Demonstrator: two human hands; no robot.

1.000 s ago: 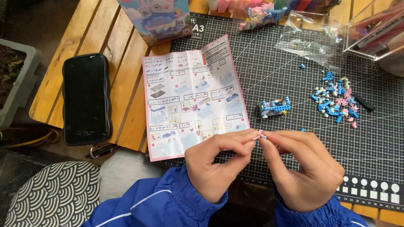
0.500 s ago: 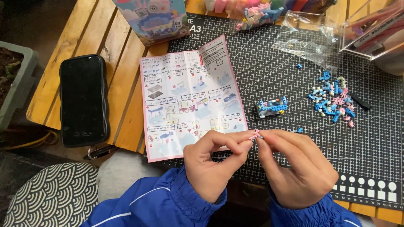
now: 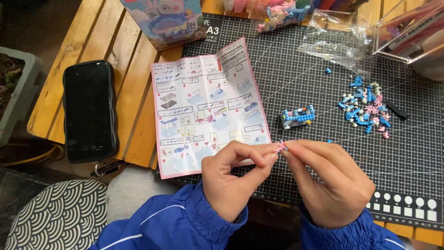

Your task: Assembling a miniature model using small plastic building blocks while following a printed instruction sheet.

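On the slatted wooden table (image 3: 92, 41) lies a dark gridded cutting mat (image 3: 323, 153), covering its right side from about 12 o'clock round to 5 o'clock. At 9 o'clock on the bare slats rests a black phone (image 3: 89, 111) in a wavy case, face up. Partly on the mat, near the middle, a pink-edged instruction sheet (image 3: 208, 104) is spread open, creased into panels. At 11 o'clock stands a colourful printed box (image 3: 164, 21), and at 1 o'clock a crumpled clear plastic bag (image 3: 337, 44) lies just beside a clear plastic case (image 3: 407, 30). At 3 o'clock a loose heap of tiny blue, pink and white bricks (image 3: 365, 109) is scattered, with a thin black tool (image 3: 397, 110) touching its right edge. Left of the heap, well apart from it, sits a small blue part-built model (image 3: 298, 115). Just below the model, between the two hands, is a tiny pink piece (image 3: 280, 147), too small to make out its shape. The left hand (image 3: 236, 178), in a blue sleeve, is curled with thumb and forefinger pinched narrowly on the piece; the right hand (image 3: 335, 183) mirrors it, fingertips closed on the same piece from the other side, both hovering over the mat's near edge at 6 o'clock.
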